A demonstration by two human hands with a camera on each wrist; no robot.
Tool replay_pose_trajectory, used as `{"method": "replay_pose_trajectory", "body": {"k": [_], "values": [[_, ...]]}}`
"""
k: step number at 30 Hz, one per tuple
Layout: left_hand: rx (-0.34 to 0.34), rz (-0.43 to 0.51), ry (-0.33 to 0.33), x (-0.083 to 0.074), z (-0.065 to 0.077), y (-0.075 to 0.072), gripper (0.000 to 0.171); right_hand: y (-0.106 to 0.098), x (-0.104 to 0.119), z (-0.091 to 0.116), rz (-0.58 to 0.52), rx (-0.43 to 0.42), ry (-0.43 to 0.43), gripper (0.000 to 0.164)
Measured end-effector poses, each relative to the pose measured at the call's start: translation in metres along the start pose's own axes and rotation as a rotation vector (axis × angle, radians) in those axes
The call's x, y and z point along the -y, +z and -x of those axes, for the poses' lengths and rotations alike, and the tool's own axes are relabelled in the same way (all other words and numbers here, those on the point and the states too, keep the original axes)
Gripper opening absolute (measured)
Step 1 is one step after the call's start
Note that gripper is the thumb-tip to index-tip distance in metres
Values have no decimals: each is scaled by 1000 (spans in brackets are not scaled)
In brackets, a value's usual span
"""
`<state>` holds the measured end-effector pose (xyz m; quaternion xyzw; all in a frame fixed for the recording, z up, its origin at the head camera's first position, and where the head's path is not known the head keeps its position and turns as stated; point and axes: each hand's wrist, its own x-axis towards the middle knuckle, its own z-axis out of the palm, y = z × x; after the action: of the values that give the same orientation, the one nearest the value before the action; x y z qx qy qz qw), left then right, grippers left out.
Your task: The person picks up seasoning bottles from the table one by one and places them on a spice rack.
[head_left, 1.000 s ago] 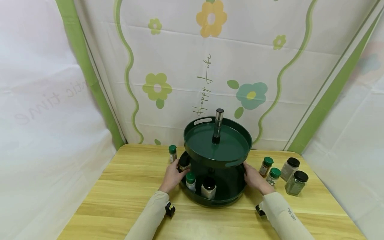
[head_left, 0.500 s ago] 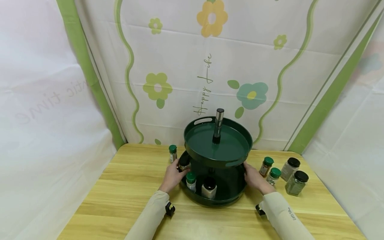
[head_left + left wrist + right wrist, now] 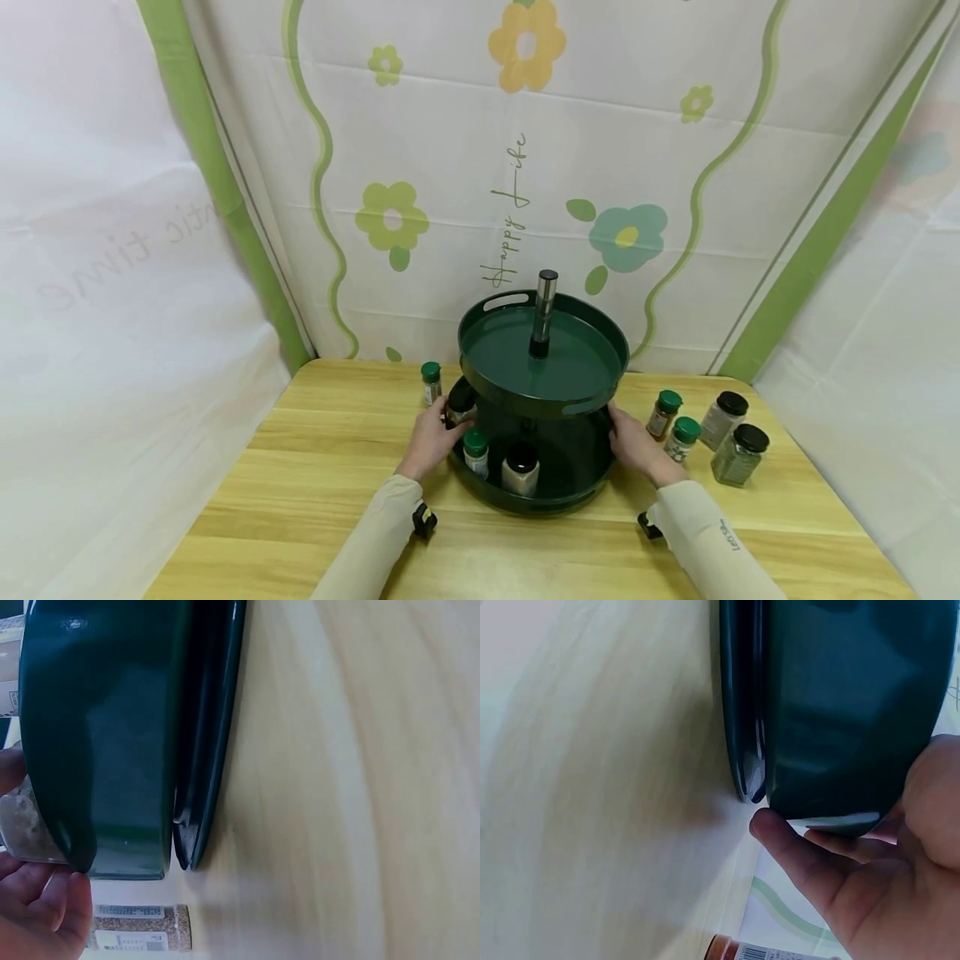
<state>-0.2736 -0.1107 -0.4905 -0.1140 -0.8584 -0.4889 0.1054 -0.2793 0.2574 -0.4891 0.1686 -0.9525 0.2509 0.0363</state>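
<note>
Jar (image 3: pixel 461 405) unmoved, lid up, axis vertical; left fingers (image 3: pixel 73 911) pinching it, right fingers (image 3: pixel 802 859) gripping lower tray (image 3: pixel 525 502).

A pale wooden tabletop (image 3: pixel 270 500) with rounded back corners showed yellowish grain. Behind it hung a white backcloth (image 3: pixel 450 125), lightly creased crosswise. Near its top was an orange flower (image 3: pixel 501 43), with one small green flower (image 3: pixel 375 65) to the left and another, the little right-hand bloom (image 3: pixel 687 106), opposite. Lower down, a larger green flower (image 3: pixel 371 219) and a blue flower (image 3: pixel 645 227) with a yellow centre flanked sideways script reading "Happy Life" (image 3: pixel 517 200). A wavy left band (image 3: pixel 320 175) and a wavy right band (image 3: pixel 697 192), both green, ran down the cloth. Broad green strips (image 3: pixel 202 142) slanted towards the tabletop's back corners. The left sheet (image 3: pixel 75 375) bore faint, mirrored lettering (image 3: pixel 112 257); the right sheet (image 3: pixel 862 333) carried a blurred blue patch (image 3: pixel 922 158).
</note>
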Motion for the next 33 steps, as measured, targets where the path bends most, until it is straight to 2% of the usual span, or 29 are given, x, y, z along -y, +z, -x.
{"method": "replay_pose_trajectory", "body": {"k": [6, 12, 15, 21, 25, 33], "values": [[-1, 17, -18, 0, 2, -6, 53, 1, -1, 0, 10, -13, 16, 53], [-14, 26, -18, 3, 5, -21, 57, 4, 0, 1, 25, -114, 57, 46], [-23, 36, -24, 6, 6, -29, 58, 6, 4, 6, 8, -134, 93, 46], [-32, 13, -47, 12, 7, -42, 56, 10, 17, 19, -28, -112, 167, 55], [-52, -13, -50, 15, 7, -49, 50, 11, 29, 28, -25, -87, 184, 59], [-59, -32, -130, 26, 5, -59, 47, 14, 54, 45, 34, -37, 224, 63]]}}
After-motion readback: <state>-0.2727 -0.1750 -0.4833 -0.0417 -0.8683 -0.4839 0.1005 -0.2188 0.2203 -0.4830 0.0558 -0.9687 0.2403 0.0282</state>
